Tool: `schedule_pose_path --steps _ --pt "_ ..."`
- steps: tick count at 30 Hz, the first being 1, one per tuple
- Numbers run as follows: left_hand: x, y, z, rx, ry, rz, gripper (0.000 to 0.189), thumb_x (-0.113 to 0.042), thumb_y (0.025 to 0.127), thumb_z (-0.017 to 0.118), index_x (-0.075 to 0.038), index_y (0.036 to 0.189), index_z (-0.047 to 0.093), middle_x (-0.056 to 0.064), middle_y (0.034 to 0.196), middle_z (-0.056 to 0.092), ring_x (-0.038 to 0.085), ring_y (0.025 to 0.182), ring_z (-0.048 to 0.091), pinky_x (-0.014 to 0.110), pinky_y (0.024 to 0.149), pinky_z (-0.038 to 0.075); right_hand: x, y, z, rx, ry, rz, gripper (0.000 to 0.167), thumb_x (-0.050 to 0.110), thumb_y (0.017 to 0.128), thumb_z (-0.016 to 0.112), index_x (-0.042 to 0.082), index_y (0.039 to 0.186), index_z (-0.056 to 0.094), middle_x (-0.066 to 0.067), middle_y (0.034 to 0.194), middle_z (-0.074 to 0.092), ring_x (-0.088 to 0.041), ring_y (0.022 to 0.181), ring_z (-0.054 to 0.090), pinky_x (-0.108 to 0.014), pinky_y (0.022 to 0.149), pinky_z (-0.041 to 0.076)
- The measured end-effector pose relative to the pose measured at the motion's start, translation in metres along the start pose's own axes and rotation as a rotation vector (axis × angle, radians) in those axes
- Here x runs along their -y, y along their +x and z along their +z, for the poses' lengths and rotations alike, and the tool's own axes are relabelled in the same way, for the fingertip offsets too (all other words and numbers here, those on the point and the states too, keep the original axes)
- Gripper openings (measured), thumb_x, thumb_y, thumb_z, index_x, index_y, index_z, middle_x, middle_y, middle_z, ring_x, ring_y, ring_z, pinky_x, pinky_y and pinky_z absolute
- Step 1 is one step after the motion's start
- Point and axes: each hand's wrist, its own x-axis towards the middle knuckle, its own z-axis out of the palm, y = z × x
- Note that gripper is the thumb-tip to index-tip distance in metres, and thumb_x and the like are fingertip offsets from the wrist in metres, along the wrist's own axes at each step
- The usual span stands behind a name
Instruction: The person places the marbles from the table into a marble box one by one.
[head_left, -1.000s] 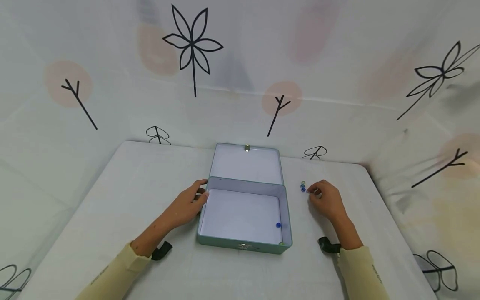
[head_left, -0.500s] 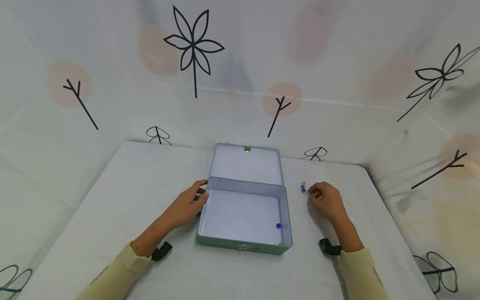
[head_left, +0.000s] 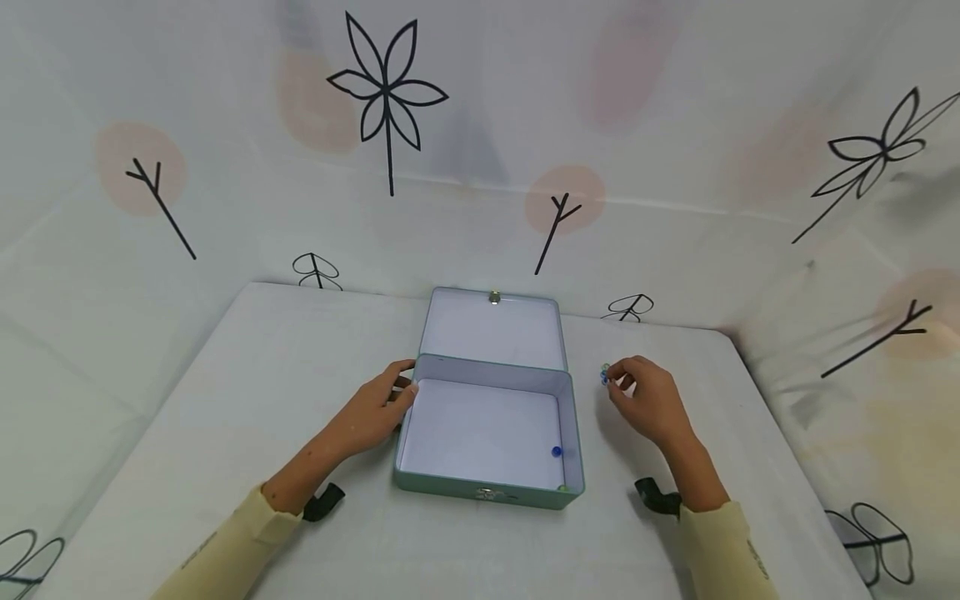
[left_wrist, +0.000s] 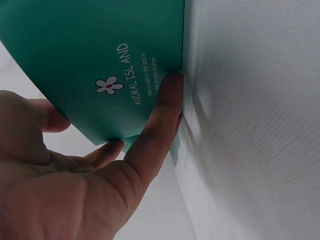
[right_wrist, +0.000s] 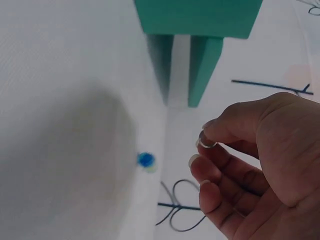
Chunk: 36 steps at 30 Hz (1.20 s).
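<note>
A teal box (head_left: 489, 497) stands with its lid (head_left: 491, 327) tipped back; its inside is white. My left hand (head_left: 372, 410) rests against the box's left side, its fingers on the outer wall (left_wrist: 115, 60) and one digit at the rim. Between thumb and index finger my right hand (head_left: 651, 400) pinches a small clear marble (right_wrist: 206, 140), just above the cloth. Right at those fingertips lie blue and greenish marbles (head_left: 604, 377), partly hidden by the hand. Inside the box are a blue marble (head_left: 557, 452) and a greenish marble (head_left: 562, 487) near the right front corner.
White cloth (head_left: 315, 333) covers the table. Behind and beside it hang white sheets (head_left: 465, 225) printed with black plant drawings. Dark devices (head_left: 324, 502) are worn at both wrists.
My right hand has moved slightly left and up, so its fingertips now overlap the small group of marbles. The left hand and the box have stayed in place.
</note>
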Motion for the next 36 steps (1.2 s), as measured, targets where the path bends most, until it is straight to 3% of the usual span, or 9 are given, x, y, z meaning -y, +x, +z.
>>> schedule_pose_path --steps 8,25,36 --pt "0.000 0.000 0.000 -0.001 -0.002 0.001 0.060 -0.036 0.115 0.044 -0.008 0.166 0.029 0.022 0.152 0.055 0.038 0.138 0.058 0.056 0.111 0.050 0.027 -0.003 -0.006 -0.057 0.019 -0.123 0.012 -0.002 0.091 0.077 0.005 0.101 0.077 -0.004 0.095 0.071 -0.023 0.082 0.065 -0.034 0.067 0.052" --pt "0.004 0.001 0.001 -0.008 0.005 0.002 0.060 -0.037 0.115 0.044 -0.009 0.166 0.029 0.021 0.151 0.056 0.038 0.137 0.059 0.056 0.111 0.050 0.068 -0.014 -0.009 -0.001 0.067 -0.170 0.014 0.001 0.092 0.079 0.006 0.105 0.077 -0.002 0.098 0.071 -0.023 0.085 0.064 -0.039 0.069 0.056" --pt "0.003 0.001 0.001 -0.002 -0.004 0.001 0.060 -0.038 0.115 0.044 -0.009 0.166 0.029 0.021 0.151 0.055 0.038 0.137 0.058 0.056 0.111 0.050 0.084 -0.021 -0.003 0.009 0.066 -0.251 0.018 -0.001 0.089 0.081 0.010 0.102 0.075 0.002 0.099 0.070 -0.017 0.085 0.063 -0.031 0.067 0.053"
